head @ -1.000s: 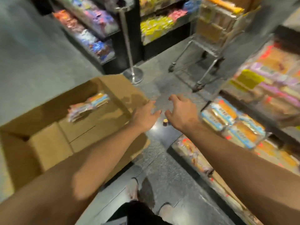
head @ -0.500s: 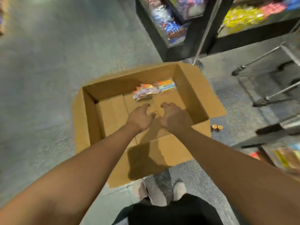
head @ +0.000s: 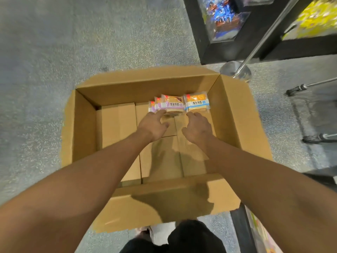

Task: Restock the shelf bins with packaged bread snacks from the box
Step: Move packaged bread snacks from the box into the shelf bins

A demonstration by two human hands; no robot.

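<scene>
An open cardboard box (head: 85, 128) stands on the floor in front of me. Against its far wall lean a few packaged bread snacks: purple-labelled packs (head: 168, 105) on the left and a blue-labelled pack (head: 197, 104) on the right. My left hand (head: 153, 125) reaches into the box, its fingertips touching the lower edge of the purple packs. My right hand (head: 197, 127) reaches in beside it, fingers extended and touching the lower edge of the blue pack. Neither hand grips a pack.
A black shelf unit (head: 237, 42) with bins of colourful snacks stands at the far right. A metal post with a round base (head: 235, 71) stands just behind the box's right corner. Cart wheels (head: 291, 92) are at the right. Another shelf edge (head: 259, 230) shows at bottom right.
I turned from the shelf on the right to the box. Both hands moved down into the box and forward until their fingertips reached the snack packs.
</scene>
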